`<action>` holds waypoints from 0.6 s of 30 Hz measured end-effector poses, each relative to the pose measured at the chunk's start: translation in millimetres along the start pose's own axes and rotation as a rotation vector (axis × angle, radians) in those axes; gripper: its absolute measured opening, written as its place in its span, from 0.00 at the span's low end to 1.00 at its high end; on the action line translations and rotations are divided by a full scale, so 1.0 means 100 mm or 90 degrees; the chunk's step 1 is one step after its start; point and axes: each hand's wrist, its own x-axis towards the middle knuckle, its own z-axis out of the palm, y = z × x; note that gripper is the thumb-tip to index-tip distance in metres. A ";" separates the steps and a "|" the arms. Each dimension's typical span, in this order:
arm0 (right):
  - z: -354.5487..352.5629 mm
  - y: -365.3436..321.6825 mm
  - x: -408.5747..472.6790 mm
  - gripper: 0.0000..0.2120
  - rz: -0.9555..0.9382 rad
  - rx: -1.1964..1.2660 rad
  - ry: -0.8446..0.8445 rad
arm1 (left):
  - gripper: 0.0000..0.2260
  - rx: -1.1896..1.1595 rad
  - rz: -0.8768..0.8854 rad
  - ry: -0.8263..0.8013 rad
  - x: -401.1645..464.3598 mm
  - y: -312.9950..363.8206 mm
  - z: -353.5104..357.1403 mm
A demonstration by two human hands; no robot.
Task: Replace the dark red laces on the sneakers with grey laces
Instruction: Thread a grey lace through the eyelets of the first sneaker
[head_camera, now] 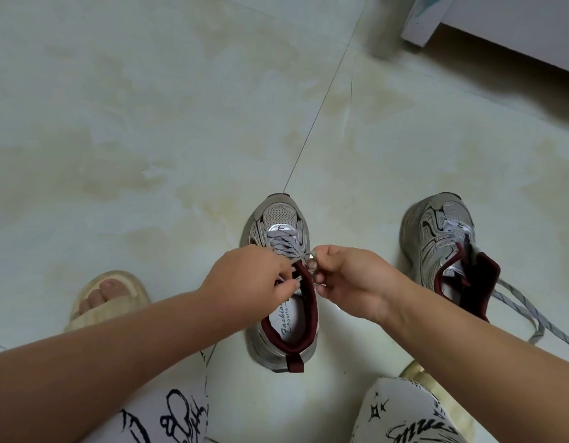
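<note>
A silver-grey sneaker with dark red lining stands on the floor in front of me, toe pointing away. A grey patterned lace crosses its lower eyelets. My left hand pinches one end of this lace at the sneaker's left side. My right hand pinches the other end at the right side, by the upper eyelets. A second matching sneaker stands to the right, its grey lace trailing loose over the floor. No dark red lace is visible.
The floor is pale glossy tile with a grout line running to the near sneaker's toe. My left foot in a beige slipper rests at the left. White furniture fills the top right corner. My patterned trouser knees are at the bottom.
</note>
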 end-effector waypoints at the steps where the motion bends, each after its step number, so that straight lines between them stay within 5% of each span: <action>1: 0.00 -0.01 0.01 0.16 -0.006 0.004 0.005 | 0.13 0.020 0.009 -0.007 -0.01 0.02 -0.02; 6: 0.00 -0.10 0.01 0.11 -0.019 0.126 0.005 | 0.15 0.098 0.164 0.078 0.06 0.07 -0.07; 9: -0.06 -0.15 -0.01 0.10 -0.021 -0.006 0.031 | 0.13 0.035 0.061 -0.037 0.09 0.05 -0.04; 15: -0.11 -0.25 -0.11 0.11 -0.073 -0.393 0.080 | 0.12 -0.054 -0.029 -0.069 0.15 0.05 0.01; 18: -0.07 -0.25 -0.12 0.09 -0.069 -0.409 0.096 | 0.13 -0.105 -0.072 -0.096 0.17 0.07 0.03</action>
